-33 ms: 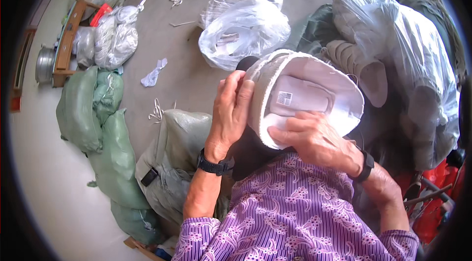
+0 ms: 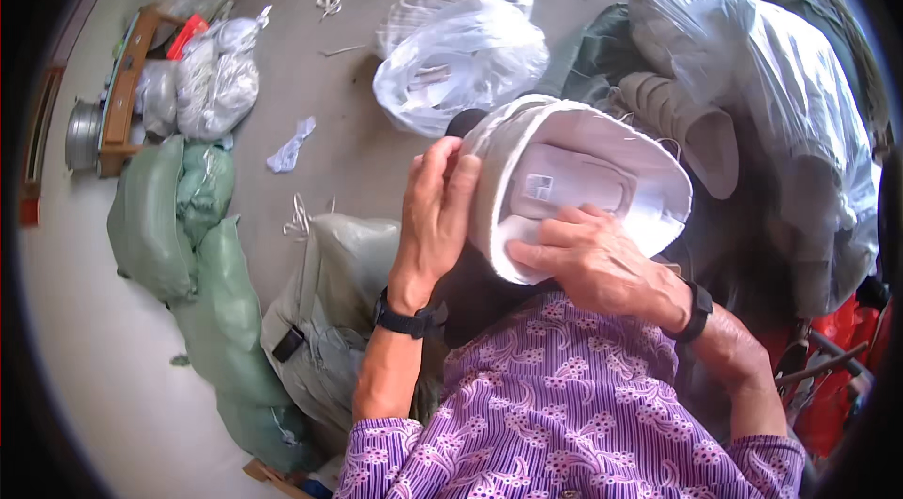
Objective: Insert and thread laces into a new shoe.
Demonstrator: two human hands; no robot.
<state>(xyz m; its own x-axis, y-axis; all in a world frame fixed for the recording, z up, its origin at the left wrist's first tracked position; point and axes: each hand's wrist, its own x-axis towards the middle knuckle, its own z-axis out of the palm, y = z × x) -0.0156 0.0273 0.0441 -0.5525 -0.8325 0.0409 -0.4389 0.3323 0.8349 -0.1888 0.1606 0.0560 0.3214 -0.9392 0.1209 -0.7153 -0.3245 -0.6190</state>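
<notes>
Over my lap is a white, cap-like fabric piece point(image 2: 602, 134), tilted with its hollow side toward me. Several layers seem nested at its left edge. Inside it shows a rounded rectangular pad point(image 2: 574, 174) with a small printed label point(image 2: 539, 187). My left hand point(image 2: 438, 203) grips the outer left side, thumb and fingers closed against it. My right hand point(image 2: 593, 259) reaches into the hollow from below, curled fingers on the pad and thumb by the lower rim. Its fingertips are partly hidden. Both wrists carry black bands.
Beyond the cap sits an open clear plastic bag point(image 2: 461, 52). A nested white stack point(image 2: 710, 146) and a large filled plastic bag point(image 2: 771, 66) lie right. Green sacks point(image 2: 221, 283) line the left wall; a pale sack point(image 2: 348, 259) stands by my left arm. Cord point(image 2: 331, 0) lies on the floor.
The whole view has shifted slightly, so most things appear a little farther left. Both hands keep the same hold on the cap-like piece.
</notes>
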